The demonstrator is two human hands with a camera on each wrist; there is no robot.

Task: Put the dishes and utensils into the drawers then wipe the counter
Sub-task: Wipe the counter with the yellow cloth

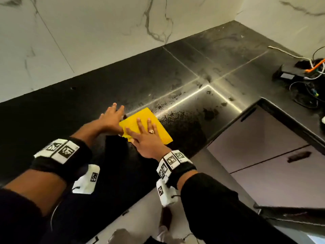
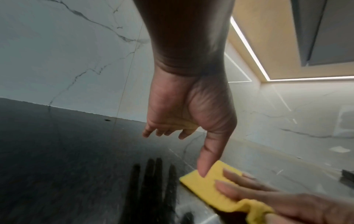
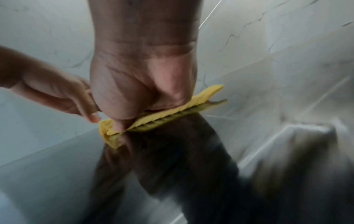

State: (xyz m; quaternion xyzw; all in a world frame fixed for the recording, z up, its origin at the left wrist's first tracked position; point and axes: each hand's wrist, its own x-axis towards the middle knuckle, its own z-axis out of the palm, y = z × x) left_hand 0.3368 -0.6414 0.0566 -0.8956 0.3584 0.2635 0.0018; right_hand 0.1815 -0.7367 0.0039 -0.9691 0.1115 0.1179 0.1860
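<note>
A person leans over a black counter (image 1: 73, 106) that runs along a white marble wall (image 1: 88, 36) and turns a corner to the right. A folded yellow cloth (image 1: 158, 131) lies flat on the counter near the middle of the head view, at the edge of a patch of grey smears and wet streaks. The right hand (image 1: 147, 140) lies palm down on the cloth with fingers straight and spread, pressing it to the surface, not gripping it; a ring (image 1: 151, 131) shows on one finger. From the right wrist view the heel of that hand bears on the cloth (image 3: 172, 110), whose near edge is bunched and slightly raised. The left hand (image 1: 110, 118) is just beside it on the left, fingers straight and released, reaching forward over the counter; its thumb tip (image 2: 203, 171) touches the cloth's left corner, while whether the other fingers touch the counter cannot be told. Both wrists wear black bands with white marker blocks (image 1: 58, 150). To the right, below the counter's corner, grey drawer fronts (image 1: 263, 138) stand shut, with dark handles. At the far right of the counter lies a tangle of cables (image 1: 313, 71) beside a small black device (image 1: 283, 74).
</note>
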